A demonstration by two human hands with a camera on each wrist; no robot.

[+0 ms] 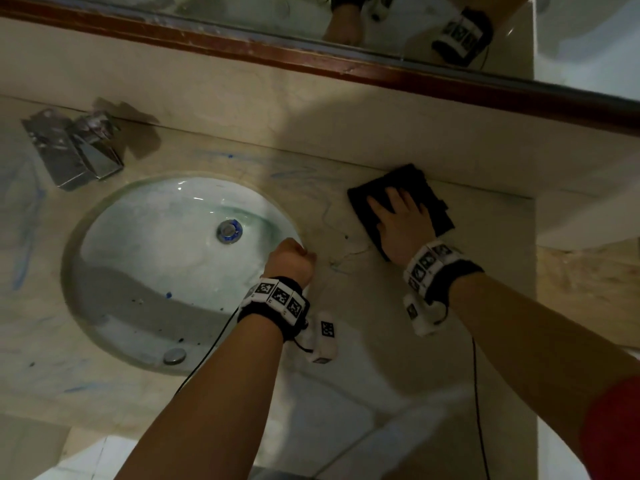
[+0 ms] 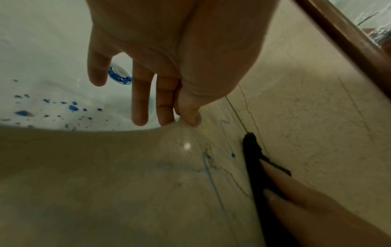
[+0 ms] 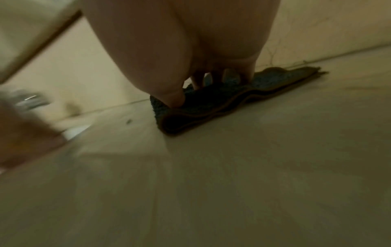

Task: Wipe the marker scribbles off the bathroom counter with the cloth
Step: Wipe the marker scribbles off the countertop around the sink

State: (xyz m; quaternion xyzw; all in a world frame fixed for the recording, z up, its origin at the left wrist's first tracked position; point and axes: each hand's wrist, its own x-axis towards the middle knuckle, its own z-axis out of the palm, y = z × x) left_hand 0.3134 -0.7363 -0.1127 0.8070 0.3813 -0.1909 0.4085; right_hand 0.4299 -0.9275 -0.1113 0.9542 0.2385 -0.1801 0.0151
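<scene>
The counter has a round sink in it. Faint blue marker scribbles sit near its back edge. The dark cloth lies folded at the back edge, right of the sink. The right hand presses flat on it, fingers straight. The left hand rests at the sink's rim, fingers loose and holding nothing.

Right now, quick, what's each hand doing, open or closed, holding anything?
Left hand: open, fingers hanging loosely at the sink rim, holding nothing.
Right hand: open, fingers flat, pressing the dark cloth onto the counter.
</scene>
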